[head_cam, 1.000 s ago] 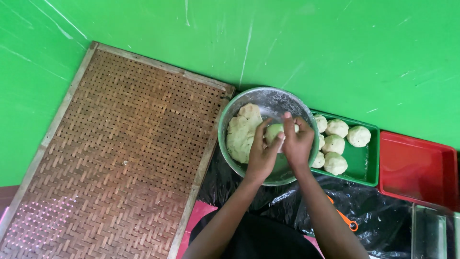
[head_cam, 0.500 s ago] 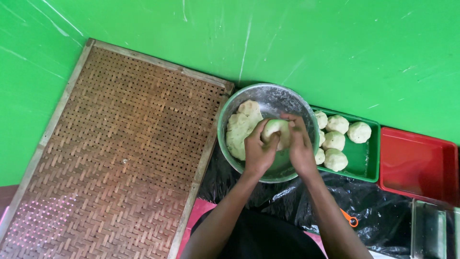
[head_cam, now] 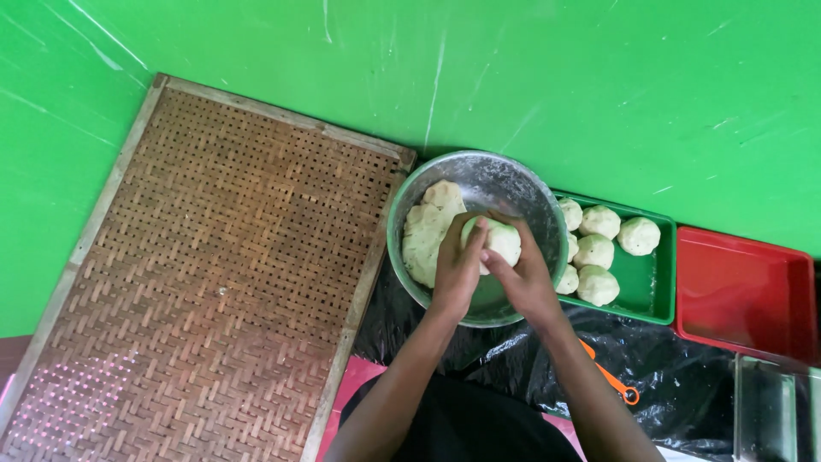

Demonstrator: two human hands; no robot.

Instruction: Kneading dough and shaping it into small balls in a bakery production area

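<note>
over a floured metal bowl [head_cam: 522,184], a person's left hand [head_cam: 456,272] and right hand [head_cam: 523,278] cup a pale dough ball [head_cam: 499,240] between them, fingers curled close around its sides and half shut on it, the top left showing. the ball sits above the bowl's middle, just right of the larger dough mass [head_cam: 428,235] lying against the bowl wall beyond the left fingers. it looks soft, light and slightly tacky, likely to dent under a hard squeeze, so a broad hold with the palms on opposite sides seems safest. right of the right fingers, a green tray [head_cam: 654,287] carries finished dough balls [head_cam: 599,222]; some are partly hidden behind the bowl's rim. the underside of the held ball and the palms cannot be seen.
</note>
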